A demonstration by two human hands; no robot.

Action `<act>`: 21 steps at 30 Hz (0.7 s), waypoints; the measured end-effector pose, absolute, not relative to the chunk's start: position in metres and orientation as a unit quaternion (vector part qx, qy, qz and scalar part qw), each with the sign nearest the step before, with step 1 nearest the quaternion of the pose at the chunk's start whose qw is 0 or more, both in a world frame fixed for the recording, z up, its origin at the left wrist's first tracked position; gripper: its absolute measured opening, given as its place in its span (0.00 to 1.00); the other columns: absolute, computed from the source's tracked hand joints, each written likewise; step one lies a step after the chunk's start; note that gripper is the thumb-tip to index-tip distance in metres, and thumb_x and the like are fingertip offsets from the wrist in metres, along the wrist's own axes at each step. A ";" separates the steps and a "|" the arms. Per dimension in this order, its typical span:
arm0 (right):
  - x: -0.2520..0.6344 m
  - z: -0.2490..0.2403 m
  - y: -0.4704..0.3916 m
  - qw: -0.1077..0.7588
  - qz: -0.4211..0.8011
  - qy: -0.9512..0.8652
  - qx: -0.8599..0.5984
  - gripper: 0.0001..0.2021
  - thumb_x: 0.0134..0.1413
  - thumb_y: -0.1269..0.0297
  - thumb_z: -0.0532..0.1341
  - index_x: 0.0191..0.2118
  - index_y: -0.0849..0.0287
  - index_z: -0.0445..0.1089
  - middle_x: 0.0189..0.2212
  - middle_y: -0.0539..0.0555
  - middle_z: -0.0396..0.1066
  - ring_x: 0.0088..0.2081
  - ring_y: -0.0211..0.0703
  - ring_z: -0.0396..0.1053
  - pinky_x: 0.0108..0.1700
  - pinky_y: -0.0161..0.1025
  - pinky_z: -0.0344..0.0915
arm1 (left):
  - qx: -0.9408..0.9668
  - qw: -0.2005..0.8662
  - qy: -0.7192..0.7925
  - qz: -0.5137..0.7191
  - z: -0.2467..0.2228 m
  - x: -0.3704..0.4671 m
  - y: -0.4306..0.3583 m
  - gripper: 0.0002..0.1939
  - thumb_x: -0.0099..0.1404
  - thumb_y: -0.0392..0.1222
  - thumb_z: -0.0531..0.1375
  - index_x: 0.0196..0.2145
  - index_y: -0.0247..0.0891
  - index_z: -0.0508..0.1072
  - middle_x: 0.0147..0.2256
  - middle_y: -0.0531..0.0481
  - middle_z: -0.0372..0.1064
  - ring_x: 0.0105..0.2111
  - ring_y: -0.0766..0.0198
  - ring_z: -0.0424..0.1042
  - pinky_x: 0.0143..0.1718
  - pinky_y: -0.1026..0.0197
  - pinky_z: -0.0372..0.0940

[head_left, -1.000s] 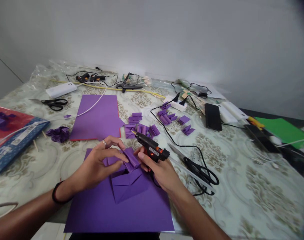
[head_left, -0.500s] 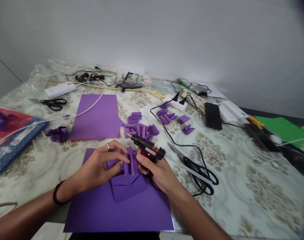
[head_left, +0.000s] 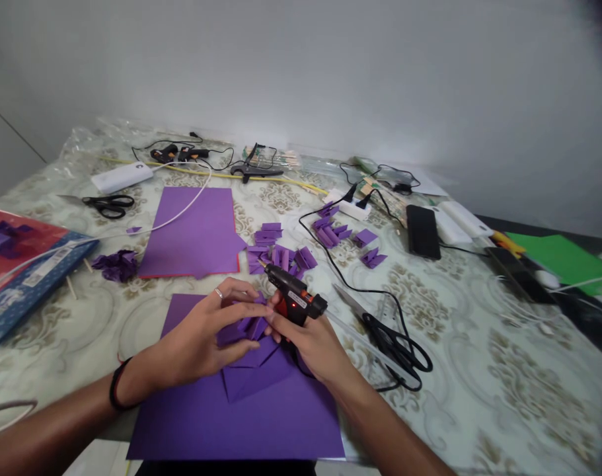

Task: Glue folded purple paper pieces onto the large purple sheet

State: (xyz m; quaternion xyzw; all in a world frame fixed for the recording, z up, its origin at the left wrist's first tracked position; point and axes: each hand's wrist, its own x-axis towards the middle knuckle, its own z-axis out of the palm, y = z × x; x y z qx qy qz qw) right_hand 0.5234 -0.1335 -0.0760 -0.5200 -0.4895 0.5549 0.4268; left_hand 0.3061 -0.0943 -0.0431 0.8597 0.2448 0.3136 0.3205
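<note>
My right hand (head_left: 313, 344) is wrapped around the grip of a black glue gun (head_left: 295, 291) with a small red light showing and a clear glue stick out of its back. Its nozzle points up and left. My left hand (head_left: 216, 337) has thumb and fingers around folded purple paper pieces (head_left: 254, 325), its fingertips meeting those of my right hand. These pieces sit on a larger folded purple paper (head_left: 251, 383), which lies on a purple sheet (head_left: 221, 430) at the table's near edge. My fingers partly cover the pieces.
Several small folded purple papers (head_left: 281, 258) lie beyond my hands. Black-handled scissors (head_left: 394, 340) rest on the right, near the glue gun's cord. Another purple sheet (head_left: 191, 228) and crumpled purple paper (head_left: 116, 266) lie to the left. A phone (head_left: 422, 231) and a power strip (head_left: 347, 205) are farther back.
My left hand has moved slightly right, its fingers now across the folded pieces and against my right fingertips. The glue gun has shifted a little, still in my right hand.
</note>
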 end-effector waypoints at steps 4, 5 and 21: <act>0.524 -0.079 -0.134 0.425 0.582 -0.459 -0.520 0.17 0.60 0.48 0.68 0.45 0.54 0.72 0.28 0.48 0.74 0.32 0.45 0.74 0.41 0.44 0.69 | 0.852 0.319 0.249 0.332 -0.042 0.305 -0.092 0.12 0.70 0.37 0.66 0.51 0.43 0.79 0.50 0.43 0.73 0.56 0.53 0.71 0.59 0.51 0.70; 0.524 -0.080 -0.134 0.428 0.585 -0.456 -0.517 0.16 0.60 0.48 0.69 0.45 0.53 0.72 0.29 0.48 0.74 0.33 0.45 0.74 0.42 0.44 0.69 | 0.847 0.321 0.254 0.338 -0.042 0.305 -0.092 0.11 0.71 0.37 0.66 0.50 0.43 0.79 0.49 0.43 0.73 0.56 0.53 0.72 0.58 0.51 0.71; 0.520 -0.068 -0.133 0.513 0.634 -0.361 -0.451 0.19 0.49 0.54 0.76 0.41 0.55 0.70 0.34 0.48 0.71 0.30 0.39 0.72 0.37 0.40 0.72 | 0.855 0.255 0.264 0.367 -0.035 0.301 -0.091 0.12 0.75 0.30 0.58 0.49 0.41 0.78 0.46 0.45 0.78 0.48 0.60 0.79 0.50 0.59 0.75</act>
